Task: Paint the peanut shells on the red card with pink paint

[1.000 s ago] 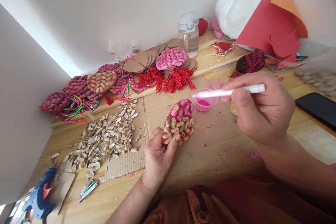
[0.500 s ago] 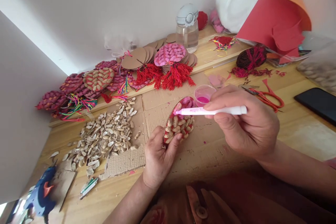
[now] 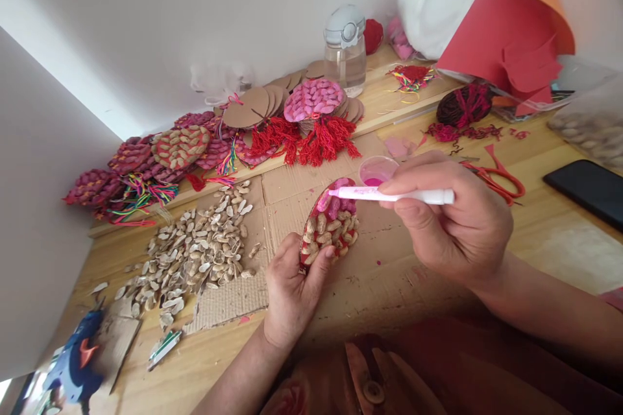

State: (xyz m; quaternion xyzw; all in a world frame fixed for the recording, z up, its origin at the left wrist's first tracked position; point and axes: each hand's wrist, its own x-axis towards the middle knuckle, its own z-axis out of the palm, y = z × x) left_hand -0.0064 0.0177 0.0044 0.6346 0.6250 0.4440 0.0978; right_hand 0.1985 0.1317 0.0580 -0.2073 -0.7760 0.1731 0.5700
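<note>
My left hand (image 3: pixel 296 282) grips the lower edge of a red disc covered with peanut shells (image 3: pixel 328 233), thumb on the front and fingers behind. Its upper shells are coloured pink, while the lower ones keep their tan colour. Between the thumb and fingers of my right hand (image 3: pixel 448 220) is a white marker pen (image 3: pixel 389 194), held nearly level. The pink tip rests at the pink shells near the disc's top. Just behind the pen stands a small clear cup (image 3: pixel 377 170) with magenta liquid, partly hidden by my right hand.
Loose peanut shells (image 3: pixel 204 243) lie on cardboard at left, near a blue glue gun (image 3: pixel 75 356). Decorated discs (image 3: pixel 180 146) and a water bottle (image 3: pixel 344 52) line the back. To the right are orange-handled scissors (image 3: pixel 506 185) and a black phone (image 3: pixel 586 191).
The marker tip has moved slightly up along the disc, and my right hand has risen with it. More pink shows on the upper shells. My left hand keeps its grip.
</note>
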